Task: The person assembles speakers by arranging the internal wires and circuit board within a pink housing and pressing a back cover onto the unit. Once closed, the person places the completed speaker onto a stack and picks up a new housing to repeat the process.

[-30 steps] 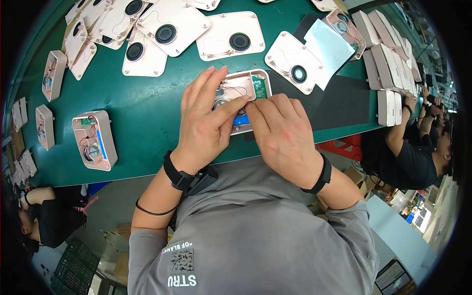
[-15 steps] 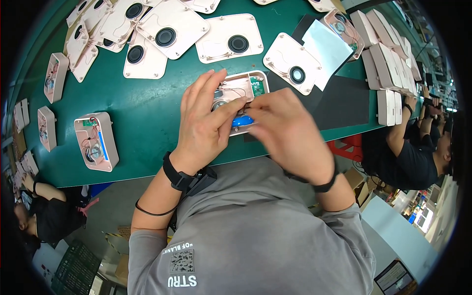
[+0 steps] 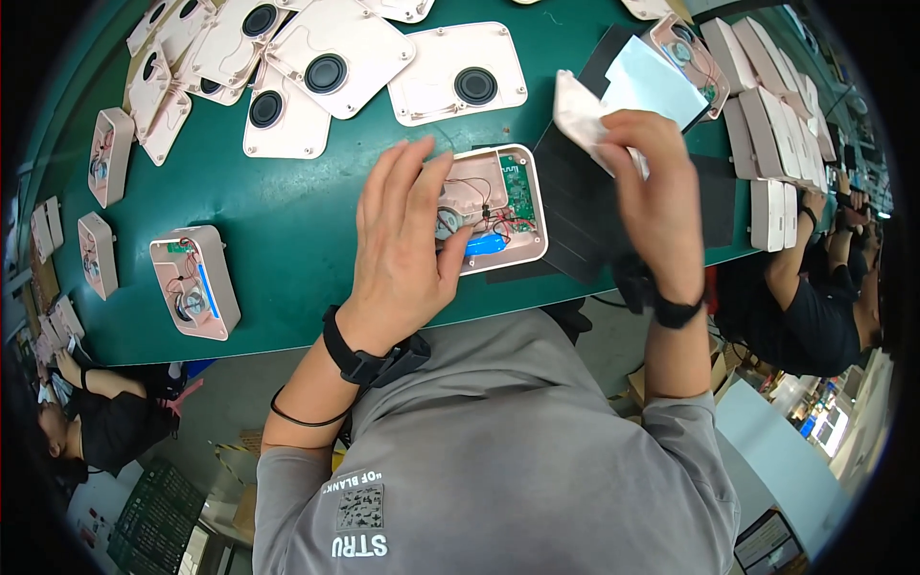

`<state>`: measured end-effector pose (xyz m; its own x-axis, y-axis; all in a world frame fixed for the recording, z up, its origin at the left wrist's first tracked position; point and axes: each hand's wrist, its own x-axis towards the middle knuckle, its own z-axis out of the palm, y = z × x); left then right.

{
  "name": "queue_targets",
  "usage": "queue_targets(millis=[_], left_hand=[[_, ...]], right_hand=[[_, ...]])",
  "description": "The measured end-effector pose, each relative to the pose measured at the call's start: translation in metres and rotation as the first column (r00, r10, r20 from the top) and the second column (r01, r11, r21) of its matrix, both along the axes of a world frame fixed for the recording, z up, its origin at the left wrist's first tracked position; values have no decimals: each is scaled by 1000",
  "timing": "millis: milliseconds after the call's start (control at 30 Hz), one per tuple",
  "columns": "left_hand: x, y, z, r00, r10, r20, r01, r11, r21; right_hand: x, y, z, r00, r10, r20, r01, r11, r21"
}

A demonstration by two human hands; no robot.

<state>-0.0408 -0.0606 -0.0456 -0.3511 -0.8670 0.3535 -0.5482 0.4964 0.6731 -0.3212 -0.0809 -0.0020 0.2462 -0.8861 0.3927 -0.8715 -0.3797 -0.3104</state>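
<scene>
In front of me a pale pink speaker housing (image 3: 540, 211) lies with its inside facing up. It contains a green circuit board (image 3: 518, 187), thin wires, a blue battery (image 3: 485, 245) and a round silver part (image 3: 447, 223) partly covered by my fingers. My left hand (image 3: 398, 249) rests over the housing's left side, fingers stretched and thumb by the battery. To the right, my right hand (image 3: 661, 201), slightly blurred, grips a pale pink cover panel (image 3: 577, 110) by its near edge. The panel is tilted up off the table, and its speaker cone is hidden.
Several loose cover panels (image 3: 422, 57) with black speaker cones overlap at the back left. More open housings (image 3: 228, 287) stand on the left. Black sheets (image 3: 575, 225) and a pale blue sheet (image 3: 652, 77) lie at right, beside stacked pink boxes (image 3: 767, 134). Co-workers sit at both sides.
My right hand has left the wires in the housing, moved right, and lifted the cover panel that lay flat there. My left hand has stayed on the housing, its fingers less bent.
</scene>
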Motion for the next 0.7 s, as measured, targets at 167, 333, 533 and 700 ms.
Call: queue_targets(millis=[167, 333, 533, 700], left_hand=[[6, -2, 1, 995, -82, 49, 80, 996, 46], [4, 2, -2, 995, -94, 22, 94, 996, 5], [6, 7, -2, 997, -70, 28, 69, 996, 50], [13, 4, -5, 997, -81, -12, 81, 994, 79]], right_hand=[[-43, 6, 24, 662, -473, 581, -79, 727, 682], [-57, -8, -18, 564, -715, 414, 184, 597, 781], [-54, 8, -14, 706, -556, 438, 108, 696, 710], [-43, 13, 21, 664, -510, 546, 77, 774, 629]])
